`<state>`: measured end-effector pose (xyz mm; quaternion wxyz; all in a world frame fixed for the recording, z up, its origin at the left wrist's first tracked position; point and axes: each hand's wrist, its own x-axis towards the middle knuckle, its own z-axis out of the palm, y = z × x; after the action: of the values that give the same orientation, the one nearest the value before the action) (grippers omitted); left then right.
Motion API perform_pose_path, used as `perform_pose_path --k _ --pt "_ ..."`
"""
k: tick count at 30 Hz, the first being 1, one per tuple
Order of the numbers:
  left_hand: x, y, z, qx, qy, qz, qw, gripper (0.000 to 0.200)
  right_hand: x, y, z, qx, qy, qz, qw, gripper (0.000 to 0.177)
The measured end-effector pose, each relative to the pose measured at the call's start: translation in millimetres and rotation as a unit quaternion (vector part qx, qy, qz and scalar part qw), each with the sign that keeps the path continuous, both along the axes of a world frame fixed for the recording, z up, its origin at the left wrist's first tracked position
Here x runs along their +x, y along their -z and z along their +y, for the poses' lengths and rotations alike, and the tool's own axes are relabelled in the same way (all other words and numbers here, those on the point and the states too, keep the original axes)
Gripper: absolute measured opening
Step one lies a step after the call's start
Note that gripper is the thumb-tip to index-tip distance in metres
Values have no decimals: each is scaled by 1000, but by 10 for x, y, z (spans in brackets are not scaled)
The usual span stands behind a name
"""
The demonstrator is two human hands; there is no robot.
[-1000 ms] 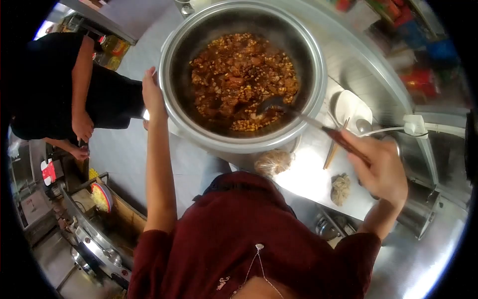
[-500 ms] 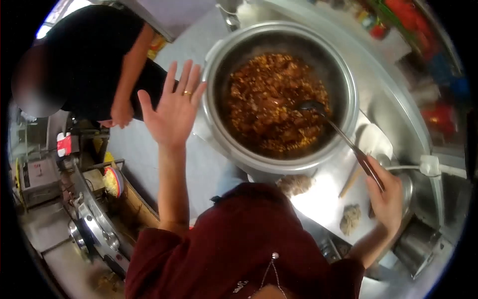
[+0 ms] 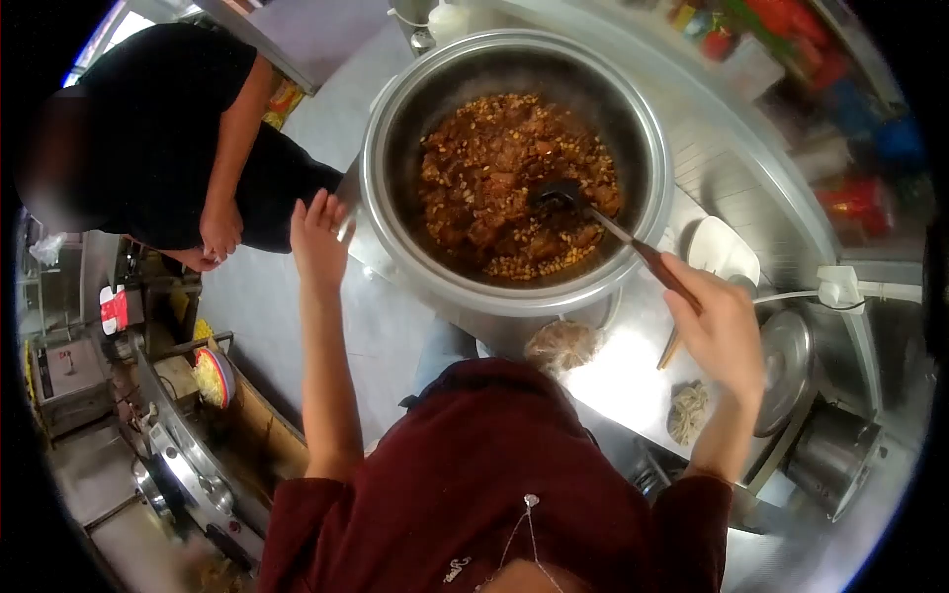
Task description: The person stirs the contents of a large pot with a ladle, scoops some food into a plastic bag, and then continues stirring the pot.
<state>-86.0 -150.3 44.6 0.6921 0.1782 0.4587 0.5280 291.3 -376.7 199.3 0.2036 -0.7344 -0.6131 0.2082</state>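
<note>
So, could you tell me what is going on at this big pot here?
A person in a maroon top stands at a big metal pot of brown stew with yellow kernels. Their right hand grips the handle of a ladle, whose bowl sits in the stew. Their left hand is open and raised beside the pot's rim; whether it touches is unclear. Another person in black stands to the left, not touching the pot.

Right hand [image 3: 722,331] grips ladle [image 3: 603,219], bowl in stew [image 3: 494,188]; left hand [image 3: 318,237] at pot [image 3: 381,227] rim, nine o'clock.
</note>
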Motion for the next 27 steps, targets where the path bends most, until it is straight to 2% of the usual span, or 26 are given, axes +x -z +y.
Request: perform_pose_path --k 3,5,8,9,10,11,14,16,18,19,20,22,23,25,26,27 --pt "142 -87 312 32 45 68 996 49 -78 11 2 20 7 28 999 33" --pt "247 -53 513 17 60 68 996 48 -205 296 142 75 -22 8 997 33" --pt "335 138 846 31 90 34 995 46 -230 250 195 7 -17 49 999 33" --pt "321 252 932 41 97 16 994 45 -208 229 183 21 -15 45 999 33" --pt "360 206 909 75 121 21 990 39 -178 219 159 35 -15 41 998 33" --pt "397 160 900 62 137 29 988 38 -165 221 141 47 -15 39 998 33" --pt "533 90 854 37 180 36 982 36 -363 392 402 26 -1 -63 998 33" --pt "580 161 846 42 199 11 979 36 -341 439 428 59 3 -46 997 32" --pt "667 -15 720 88 206 64 972 36 -267 441 427 112 3 -13 994 32" --pt "687 -80 670 108 207 89 968 36 -260 434 464 105 5 -31 994 32" --pt "704 -86 744 16 182 13 983 35 -251 429 512 95 6 -49 994 32" --pt "726 -105 700 80 196 43 976 34 -297 422 648 39 25 -89 995 33" --pt "759 -139 684 115 205 58 970 33 -266 412 671 28 35 -67 997 33" --pt "880 -277 660 85 181 58 978 32 -175 361 693 7 56 -23 998 34" --pt "874 -273 655 100 201 60 973 32 -154 258 672 -28 68 -5 997 35" --pt "867 -269 650 116 221 61 966 33 -153 273 680 -10 63 -9 998 34"
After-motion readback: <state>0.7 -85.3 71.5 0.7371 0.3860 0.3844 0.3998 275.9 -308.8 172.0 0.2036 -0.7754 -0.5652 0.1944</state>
